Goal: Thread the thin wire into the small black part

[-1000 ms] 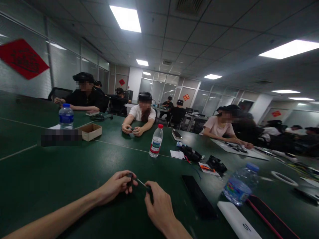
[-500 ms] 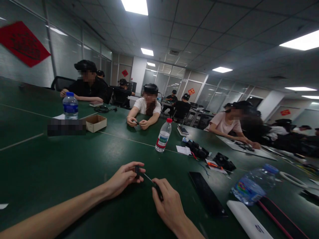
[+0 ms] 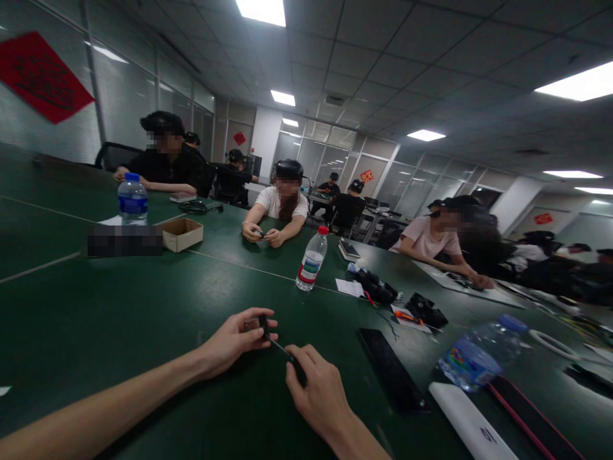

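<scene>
On my feed the dark green table (image 3: 119,319) fills most of the view and runs away to the far side of the room. Three people sit along its far edge: a person in black (image 3: 165,169) at the left, a person in a white shirt (image 3: 282,204) straight across with both hands together on the tabletop, and a person in pink (image 3: 431,239) to the right.

Nearest to me, the two bare forearms come in from the bottom. The left hand (image 3: 234,338) and the right hand (image 3: 318,393) sit close together just above the table, near its front edge.

To their right I see a white power bank (image 3: 472,425), a black phone (image 3: 390,370) lying flat, and a clear bottle on its side (image 3: 479,354). A red-capped bottle (image 3: 311,259) stands upright past the hands. A blue-capped bottle (image 3: 133,199) stands far left, with a cardboard box (image 3: 182,233) near it.

The right hand is curled shut around the dark handle of a thin tool (image 3: 299,374), whose slim shaft slants up and left. The left thumb and fingers are pinched closed on a small black part (image 3: 263,322). The shaft's tip meets that part, though I cannot make out the contact point.
</scene>
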Available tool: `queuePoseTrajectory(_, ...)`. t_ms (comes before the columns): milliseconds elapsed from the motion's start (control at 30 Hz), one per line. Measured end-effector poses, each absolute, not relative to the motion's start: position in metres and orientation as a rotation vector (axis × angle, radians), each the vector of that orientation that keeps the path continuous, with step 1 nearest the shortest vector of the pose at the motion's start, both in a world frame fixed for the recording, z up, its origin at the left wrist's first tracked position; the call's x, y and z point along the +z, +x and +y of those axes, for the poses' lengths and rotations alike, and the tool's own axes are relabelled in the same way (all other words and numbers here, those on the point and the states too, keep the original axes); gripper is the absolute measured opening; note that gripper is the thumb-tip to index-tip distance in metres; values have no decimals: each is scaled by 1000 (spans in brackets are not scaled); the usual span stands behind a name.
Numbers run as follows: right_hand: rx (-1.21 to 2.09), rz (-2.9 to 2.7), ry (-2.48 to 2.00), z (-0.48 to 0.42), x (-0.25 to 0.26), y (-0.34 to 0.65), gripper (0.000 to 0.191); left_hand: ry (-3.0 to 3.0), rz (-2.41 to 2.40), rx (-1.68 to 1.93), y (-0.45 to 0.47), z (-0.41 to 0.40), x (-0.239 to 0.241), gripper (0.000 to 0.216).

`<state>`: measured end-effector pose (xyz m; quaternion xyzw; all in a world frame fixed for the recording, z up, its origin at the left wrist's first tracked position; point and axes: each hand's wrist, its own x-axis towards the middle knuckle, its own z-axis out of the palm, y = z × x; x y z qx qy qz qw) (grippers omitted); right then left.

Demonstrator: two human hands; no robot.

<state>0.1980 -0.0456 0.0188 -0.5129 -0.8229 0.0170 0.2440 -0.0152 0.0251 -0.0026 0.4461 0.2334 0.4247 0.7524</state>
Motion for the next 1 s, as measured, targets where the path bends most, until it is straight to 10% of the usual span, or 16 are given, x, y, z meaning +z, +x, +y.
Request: queuePoseTrajectory(1000,19,-2260,-1387,-45,18,198,25,1002,625,979,-12,25,-2,48)
